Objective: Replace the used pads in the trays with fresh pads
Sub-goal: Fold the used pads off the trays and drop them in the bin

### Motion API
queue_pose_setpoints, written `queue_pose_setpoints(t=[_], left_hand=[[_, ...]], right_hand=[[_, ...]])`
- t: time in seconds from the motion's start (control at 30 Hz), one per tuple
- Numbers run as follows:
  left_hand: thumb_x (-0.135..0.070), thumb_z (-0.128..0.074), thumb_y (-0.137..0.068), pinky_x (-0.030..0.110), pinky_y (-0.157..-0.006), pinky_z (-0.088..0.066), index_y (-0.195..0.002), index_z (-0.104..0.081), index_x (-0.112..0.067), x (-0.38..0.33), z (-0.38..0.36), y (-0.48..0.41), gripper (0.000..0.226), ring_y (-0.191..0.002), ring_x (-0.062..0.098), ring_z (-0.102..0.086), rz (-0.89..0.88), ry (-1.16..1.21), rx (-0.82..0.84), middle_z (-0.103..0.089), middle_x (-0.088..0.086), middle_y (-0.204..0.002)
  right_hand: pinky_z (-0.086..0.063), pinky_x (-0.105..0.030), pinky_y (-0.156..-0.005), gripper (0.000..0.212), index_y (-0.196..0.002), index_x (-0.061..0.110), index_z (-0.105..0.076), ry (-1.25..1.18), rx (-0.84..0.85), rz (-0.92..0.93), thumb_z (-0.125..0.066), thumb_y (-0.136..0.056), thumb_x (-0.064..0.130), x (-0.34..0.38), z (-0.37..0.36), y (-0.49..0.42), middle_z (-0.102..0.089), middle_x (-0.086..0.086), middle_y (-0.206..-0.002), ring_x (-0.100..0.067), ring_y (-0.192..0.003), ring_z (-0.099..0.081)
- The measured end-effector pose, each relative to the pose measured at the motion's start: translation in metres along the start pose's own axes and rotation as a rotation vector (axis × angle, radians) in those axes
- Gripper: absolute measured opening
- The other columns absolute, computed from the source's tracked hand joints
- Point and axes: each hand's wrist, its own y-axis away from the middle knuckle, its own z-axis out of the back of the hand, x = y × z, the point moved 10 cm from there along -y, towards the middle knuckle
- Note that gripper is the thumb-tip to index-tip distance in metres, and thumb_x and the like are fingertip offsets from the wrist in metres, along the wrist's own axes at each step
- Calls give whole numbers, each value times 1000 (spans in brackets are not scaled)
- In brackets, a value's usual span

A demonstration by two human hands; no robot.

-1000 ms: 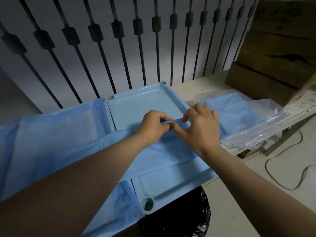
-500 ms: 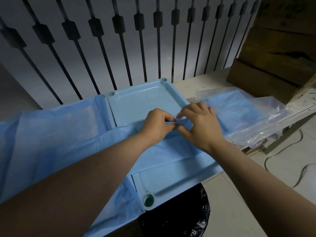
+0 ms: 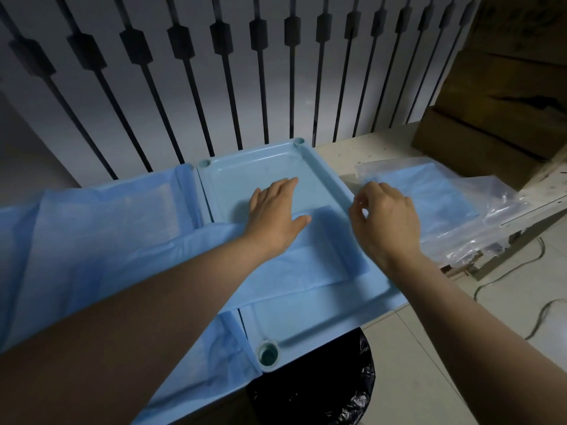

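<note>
Fresh pad (image 3: 306,265) lies part-unfolded across the tray (image 3: 245,176).
Our left hand (image 3: 273,213) presses it flat with straight fingers, likely as an anchor. Our right hand (image 3: 386,216) is curled at the right rim. We can't tell if it pinches the edge.

Dim light: dark railing bars (image 3: 227,87) against pale far wall (image 3: 30,133), wooden boxes (image 3: 503,87) stacked far right, cable (image 3: 518,268) on tiled floor (image 3: 429,363).

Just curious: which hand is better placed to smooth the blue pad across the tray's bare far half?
Probably the left hand: it lies flat on the pad at its far edge, fingers reaching over the bare tray. The right hand is curled at the tray's right rim.
</note>
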Motion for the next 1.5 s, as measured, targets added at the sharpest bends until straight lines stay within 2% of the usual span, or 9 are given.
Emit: queue_pose_setpoints(t=[0.13,0.2,0.33,0.47,0.77,0.97,1.03,1.27,1.5], left_hand=[[-36,-39,-101,36,-120,6,-149,-29,-21,15,2,41,51,-147,12,-13,-58,-292,62,-17,-3,-160],[-36,-31,-103,39,-120,8,-151,-23,-19,29,-1,65,51,-149,13,-2,-55,-409,106,-9,-2,-162],[-39,-25,-103,41,-119,12,-153,-15,-19,50,-12,86,55,-148,15,12,-12,-402,147,3,-2,-162],[-51,-10,-95,41,-118,12,-154,0,-24,57,-11,94,65,-145,13,22,-2,-320,143,17,-4,-160],[-58,-6,-95,37,-117,18,-152,9,-22,124,18,145,69,-143,9,26,152,-279,116,22,-5,-158],[-58,15,-75,41,-119,13,-153,4,-16,129,9,147,89,-146,13,20,153,-356,110,12,-1,-161],[-57,14,-73,42,-119,12,-154,3,-15,129,10,147,91,-146,14,19,130,-399,113,11,-1,-161],[-66,3,-85,40,-120,7,-154,0,-20,187,34,141,83,-148,10,12,203,-408,87,7,-3,-162],[-58,-12,-97,39,-120,8,-154,1,-14,254,64,160,73,-148,13,11,436,-445,109,8,1,-162]], right_hand=[[-46,-44,-76,24,-96,7,-67,-155,85,150,-51,-78,11,40,-28,25,-63,-15,-92,-41,-87,-59],[-45,-47,-91,47,-114,5,-65,-186,260,283,-35,-82,20,75,-57,44,-64,-16,-114,-40,-109,-58],[2,-41,-120,79,-153,13,-21,-113,610,357,0,-86,51,105,-112,75,-16,-3,-162,-19,-150,-6],[9,-40,-120,77,-155,17,-3,44,626,230,-3,-93,61,83,-129,72,4,0,-163,-17,-149,10],[0,-46,-120,69,-154,5,-6,134,573,-17,-19,-100,47,69,-119,66,0,-13,-162,-29,-149,3],[12,-34,-117,72,-155,22,-1,-175,583,391,-3,-91,55,192,-109,85,7,10,-159,-11,-148,12],[11,-36,-118,64,-155,22,1,-124,632,439,-15,-99,48,208,-121,95,11,8,-161,-13,-148,14],[0,-40,-121,73,-155,22,-1,-131,629,306,-10,-93,59,192,-131,98,2,-3,-163,-21,-150,0],[6,-35,-121,65,-155,21,-1,-263,651,230,-28,-101,45,187,-132,97,-4,0,-163,-12,-149,1]])
